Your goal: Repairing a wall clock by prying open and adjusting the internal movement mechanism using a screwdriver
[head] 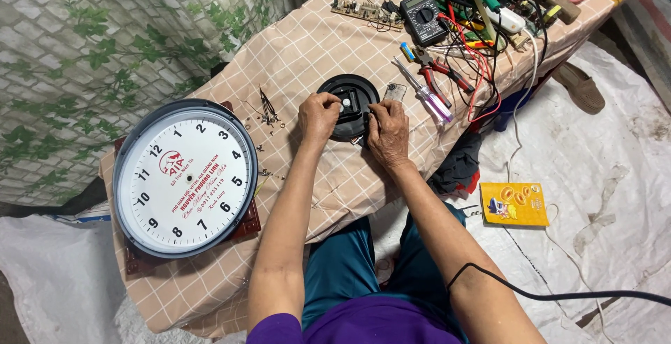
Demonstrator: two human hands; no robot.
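Note:
A round black clock mechanism [349, 101] lies on the checked tablecloth [307, 50] in the middle of the table. My left hand [318, 115] grips its left edge, thumb near the white hub at its centre. My right hand [388, 133] pinches at the mechanism's lower right rim; what is between those fingers is hidden. A large round wall clock face [183, 177] with a grey rim, without hands, rests at the left on a dark red board.
Clock hands and small screws [268, 110] lie left of the mechanism. Screwdrivers [426, 94], red pliers [447, 71], a multimeter [422, 15], a circuit board [366, 12] and tangled wires fill the far right. A yellow box [514, 204] and a black cable [559, 294] lie on the floor sheet.

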